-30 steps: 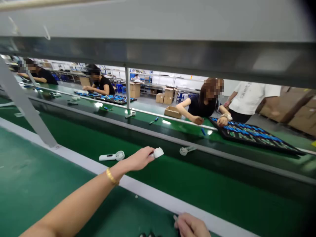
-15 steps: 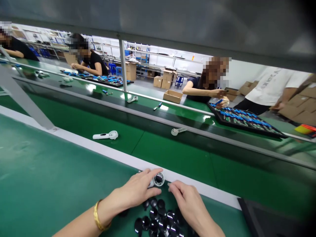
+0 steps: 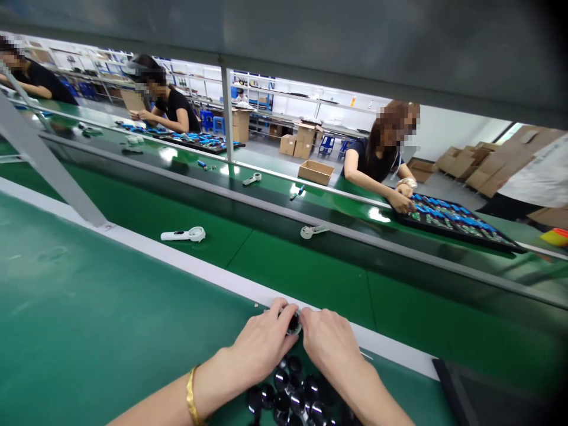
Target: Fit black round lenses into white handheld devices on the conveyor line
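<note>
A white ring-shaped part with a black centre [image 3: 293, 323] lies at the front strip of the green table, partly hidden by fingers. My left hand [image 3: 266, 338] is closed around it from the left, a gold bangle on the wrist. My right hand [image 3: 331, 337] has its fingers bent together against the part's right side; anything pinched there is too hidden to make out. Just below both hands sits a pile of shiny black round pieces [image 3: 296, 397], partly covered by the right forearm.
On the green conveyor [image 3: 284, 260] lie a white handled part [image 3: 184, 235] and a pale one [image 3: 314, 231]. Beyond, a co-worker [image 3: 377, 154] reaches to a black tray [image 3: 461, 222] of blue pieces. A slanted grey post [image 3: 53, 165] stands left; a dark panel [image 3: 479, 384] lies right.
My left fingers have closed round the white part, and my right hand has moved up against it. The handled parts on the conveyor shifted slightly left. The co-worker's hands moved down to the tray.
</note>
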`<state>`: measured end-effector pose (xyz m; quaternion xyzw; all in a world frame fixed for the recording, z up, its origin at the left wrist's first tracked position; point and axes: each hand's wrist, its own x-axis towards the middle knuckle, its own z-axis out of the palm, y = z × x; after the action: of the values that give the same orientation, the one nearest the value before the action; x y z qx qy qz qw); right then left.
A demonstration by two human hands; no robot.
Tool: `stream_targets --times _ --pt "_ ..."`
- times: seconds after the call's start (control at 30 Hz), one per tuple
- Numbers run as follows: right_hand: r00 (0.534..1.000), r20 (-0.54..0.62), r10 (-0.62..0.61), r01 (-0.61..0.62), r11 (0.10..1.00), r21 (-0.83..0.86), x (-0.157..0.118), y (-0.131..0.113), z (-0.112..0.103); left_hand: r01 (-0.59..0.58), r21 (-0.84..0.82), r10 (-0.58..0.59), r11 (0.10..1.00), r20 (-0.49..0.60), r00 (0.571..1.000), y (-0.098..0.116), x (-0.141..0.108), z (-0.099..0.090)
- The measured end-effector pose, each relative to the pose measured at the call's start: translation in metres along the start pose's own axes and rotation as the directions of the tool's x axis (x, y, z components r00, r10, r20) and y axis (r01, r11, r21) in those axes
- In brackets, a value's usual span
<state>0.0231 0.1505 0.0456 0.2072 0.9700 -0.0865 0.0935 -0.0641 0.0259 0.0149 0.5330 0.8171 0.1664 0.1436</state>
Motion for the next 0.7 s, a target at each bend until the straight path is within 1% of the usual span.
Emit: stream_targets --times 0.13,0.3,0.5,0.6,0.7 --pt "0.995 0.058 -0.080 0.074 0.992 0.104 0.007 0.007 -0.002 -0.016 0.010 0.015 1.000 0.028 0.999 -0.001 0.002 0.003" --pt "0.974 0.121 -0.193 0.152 0.945 0.290 0.017 0.023 -0.002 -0.072 0.052 0.071 0.996 0.016 0.997 -0.003 0.006 0.006" --pt "0.962 0.100 -0.255 0.177 0.859 0.480 0.022 0.030 0.006 -0.078 0.066 0.076 0.995 0.023 0.997 -0.004 0.006 0.007" --pt "0.943 0.107 -0.315 0.200 0.794 0.575 0.022 0.035 0.011 -0.092 0.032 0.091 0.995 0.016 0.996 -0.007 0.005 0.007" --pt "0.935 0.075 -0.347 0.231 0.755 0.613 0.016 0.039 0.012 -0.111 -0.014 0.111 0.994 0.015 0.994 -0.009 0.005 0.006"
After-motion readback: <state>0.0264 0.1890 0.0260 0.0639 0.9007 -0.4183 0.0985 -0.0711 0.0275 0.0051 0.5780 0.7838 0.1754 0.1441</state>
